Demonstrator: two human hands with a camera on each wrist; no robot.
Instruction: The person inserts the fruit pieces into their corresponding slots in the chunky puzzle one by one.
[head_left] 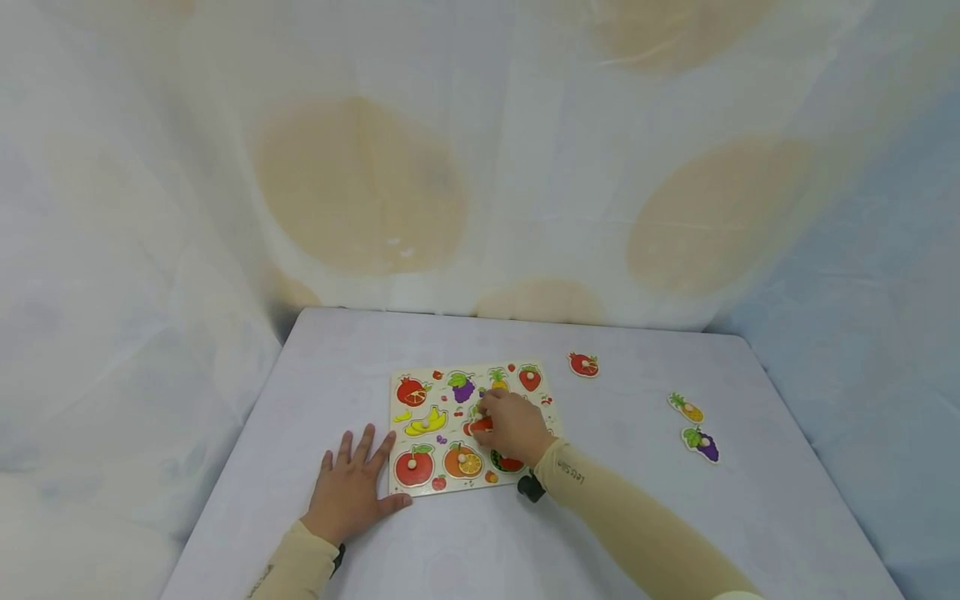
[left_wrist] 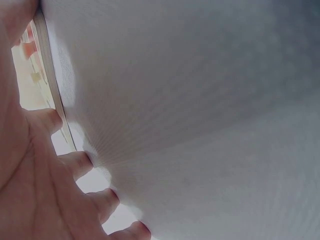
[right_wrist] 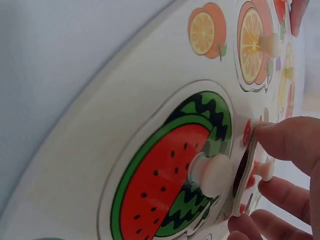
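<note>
A wooden fruit peg puzzle board (head_left: 430, 492) lies on the table. My left hand (head_left: 352, 483) rests with fingers spread beside its left edge, thumb at the near left corner; the left wrist view shows the fingers (left_wrist: 102, 202) along that edge. Over the middle row, my right hand (head_left: 516, 425) pinches a red puzzle piece (head_left: 481, 424) by its edges. In the right wrist view this thin piece (right_wrist: 245, 175) is tilted, its knob between the fingers; its picture is mostly hidden. Closer to that camera is the watermelon piece (right_wrist: 155, 185), lying in the board.
Loose on the table to the right are a pomegranate piece (head_left: 583, 365), a pineapple piece (head_left: 686, 407) and a grape piece (head_left: 701, 444). Banana (head_left: 427, 422), apple (head_left: 414, 467), orange (head_left: 462, 461) and strawberry (head_left: 529, 378) pieces sit on the board. A curtain (head_left: 525, 208) hangs behind.
</note>
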